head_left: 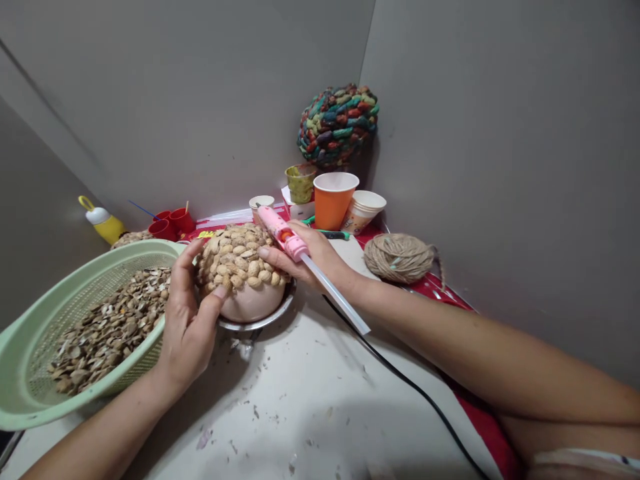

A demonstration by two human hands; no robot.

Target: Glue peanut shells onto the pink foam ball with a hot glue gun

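Note:
A pale pink ball (253, 304), its upper part covered with tan nut shells (235, 263), rests in a shallow metal dish (273, 320). My left hand (191, 320) grips its left side, thumb on the lowest row of shells. In my right hand (323, 257) is a pink hot glue gun (279, 230), tilted with its nozzle to the upper left. A translucent glue stick (336, 293) sticks out of its back end, and a black cord (410, 383) runs down to the right. My right thumb lies against the shells; the other right fingers are mostly hidden.
At left, a green colander (55, 419) holds loose shells (115, 327). Behind the ball stand an orange cup (334, 203), stacked paper cups (367, 208), red cups (180, 221) and a multicoloured ball (340, 123). Twine (400, 259) lies at right. Scraps litter the white tabletop (320, 407).

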